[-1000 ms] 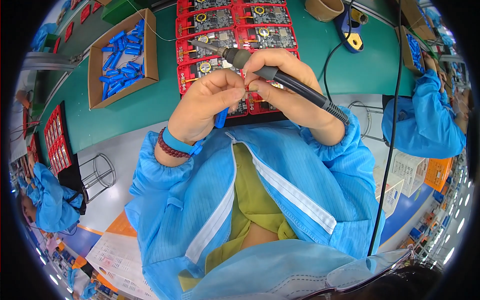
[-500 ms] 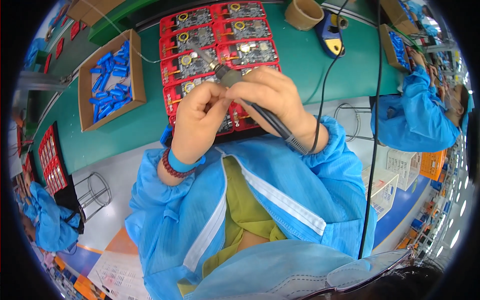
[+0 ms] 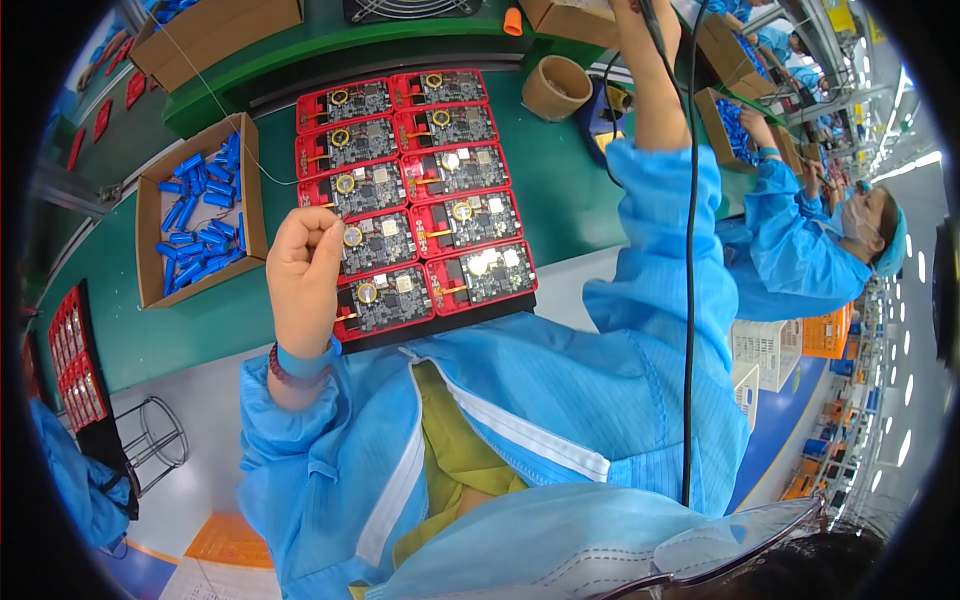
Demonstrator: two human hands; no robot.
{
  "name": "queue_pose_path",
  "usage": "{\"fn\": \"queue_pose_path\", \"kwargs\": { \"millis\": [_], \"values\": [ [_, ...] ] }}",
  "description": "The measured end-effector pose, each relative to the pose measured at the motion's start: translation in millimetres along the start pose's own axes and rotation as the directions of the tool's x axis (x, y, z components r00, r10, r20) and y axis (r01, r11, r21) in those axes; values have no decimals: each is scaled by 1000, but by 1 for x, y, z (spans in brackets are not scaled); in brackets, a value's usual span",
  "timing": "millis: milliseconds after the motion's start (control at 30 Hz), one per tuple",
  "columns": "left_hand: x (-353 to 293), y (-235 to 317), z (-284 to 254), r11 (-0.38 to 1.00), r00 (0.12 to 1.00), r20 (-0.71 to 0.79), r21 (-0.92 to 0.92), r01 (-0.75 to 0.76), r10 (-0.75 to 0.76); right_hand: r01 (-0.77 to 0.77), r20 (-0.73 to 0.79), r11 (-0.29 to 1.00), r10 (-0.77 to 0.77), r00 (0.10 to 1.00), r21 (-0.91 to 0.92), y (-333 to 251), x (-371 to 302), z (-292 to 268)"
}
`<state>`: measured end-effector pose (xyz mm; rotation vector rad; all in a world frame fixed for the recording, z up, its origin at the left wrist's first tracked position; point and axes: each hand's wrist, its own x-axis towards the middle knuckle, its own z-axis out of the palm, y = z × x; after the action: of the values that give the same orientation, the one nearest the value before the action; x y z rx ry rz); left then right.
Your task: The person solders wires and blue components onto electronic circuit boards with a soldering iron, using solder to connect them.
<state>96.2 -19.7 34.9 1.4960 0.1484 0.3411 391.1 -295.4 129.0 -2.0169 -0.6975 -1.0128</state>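
In front of me, red trays (image 3: 408, 212) stand in two columns, each with a dark circuit board (image 3: 470, 170) carrying a yellow ring or a round silver part. My left hand (image 3: 305, 270) is at the left edge of the trays, thumb and fingertips pinched together. Whatever it pinches is too small to make out. Stretched out to the far right, my right hand (image 3: 648, 45) is cut by the upper picture edge. It grips the soldering iron (image 3: 652, 28), of which only the dark cord end shows. The tip is out of sight.
A cardboard box (image 3: 254, 190) of blue cylinders with leads stands to the left. A tan round container (image 3: 556, 88) and a blue soldering iron stand (image 3: 598, 125) are at the far right. A black cable (image 3: 690, 300) hangs on the right. A co-worker (image 3: 800, 240) sits beyond.
My hands have moved apart. The right one carried the soldering iron up and away to the far right; the left one shifted left, still pinching. The trays are now uncovered, and the view has shifted.
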Motion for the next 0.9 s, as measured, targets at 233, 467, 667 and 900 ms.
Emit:
{"fn": "queue_pose_path", "kwargs": {
  "millis": [233, 467, 667, 900],
  "values": [
    [-1, -21, -32, 996, 990, -123, 45, 73, -67, 244, -86, 963, -235, 968, 117, 15, 11, 7],
    [0, -33, -55, 928, 990, -9, 348, 134, -140, -320, 477, 728, -12, 879, 607, -128, -115, -6],
    [8, -40, -56, 891, 989, 87, 449, 70, -122, -511, 741, 644, -132, 659, 570, -165, -154, 14],
    [13, -45, -54, 870, 990, 103, 492, 33, -96, -528, 768, 682, -78, 636, 506, -170, -167, 31]
  ]
}}
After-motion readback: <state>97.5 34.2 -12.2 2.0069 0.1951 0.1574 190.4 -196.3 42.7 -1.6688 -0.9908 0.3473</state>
